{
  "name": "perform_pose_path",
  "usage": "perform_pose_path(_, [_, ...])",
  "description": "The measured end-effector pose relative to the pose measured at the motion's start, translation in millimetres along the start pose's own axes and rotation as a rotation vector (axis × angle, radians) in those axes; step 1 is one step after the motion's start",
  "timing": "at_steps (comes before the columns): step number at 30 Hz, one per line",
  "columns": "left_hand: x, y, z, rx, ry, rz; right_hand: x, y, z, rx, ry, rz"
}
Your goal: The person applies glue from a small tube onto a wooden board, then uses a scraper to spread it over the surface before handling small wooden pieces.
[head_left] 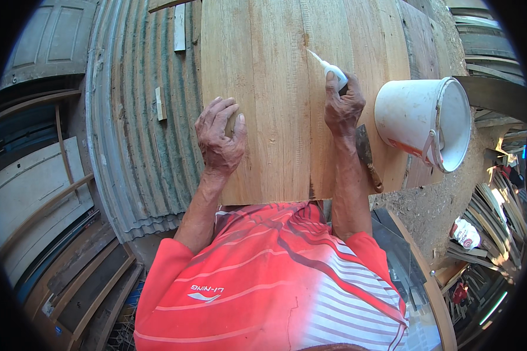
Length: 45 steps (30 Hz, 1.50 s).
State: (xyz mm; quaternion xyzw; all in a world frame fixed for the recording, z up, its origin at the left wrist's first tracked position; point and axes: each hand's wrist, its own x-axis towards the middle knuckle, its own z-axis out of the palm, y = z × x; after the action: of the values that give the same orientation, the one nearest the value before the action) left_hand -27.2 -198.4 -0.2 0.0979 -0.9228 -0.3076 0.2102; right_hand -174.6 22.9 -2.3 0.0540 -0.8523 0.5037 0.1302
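Note:
My right hand [342, 105] is closed around a small white glue bottle [335, 74] with a long thin nozzle. The nozzle points away to the left, its tip close to a seam in the pale wooden panel [275, 117] made of joined boards. My left hand [221, 131] rests at the panel's left edge, fingers curled. A brownish patch shows between thumb and fingers; what it is, I cannot make out. Beside my right forearm lies a putty knife [363, 143] with a wooden handle, partly covered by the arm.
A white bucket [407, 114] with a handle is at the panel's right, its rim toward the right. Corrugated metal sheeting [140, 146] extends along the left, with two small wood strips on it. Stacked timber [492, 205] fills the far right; old door panels [47, 199] lean at left.

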Motion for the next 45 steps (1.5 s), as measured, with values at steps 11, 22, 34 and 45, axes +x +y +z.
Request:
perform_pose_path(11, [-1.7,-4.0,2.3,-0.009,0.006,-0.003,0.6,0.0,3.8,0.011,0.025,-0.006])
perform_pose_path(22, [-2.5,-6.3,2.6,-0.014,0.005,0.002,-2.0,2.4,0.1,-0.006,0.011,0.019])
perform_pose_path(34, [-1.0,-1.1,-0.2,0.006,0.004,0.007,-6.4,-0.3,-1.0,0.007,0.013,0.010])
perform_pose_path(45, [0.3,-1.6,-0.7,0.000,0.002,0.019,-10.2,-1.2,-2.3,0.013,0.055,-0.041])
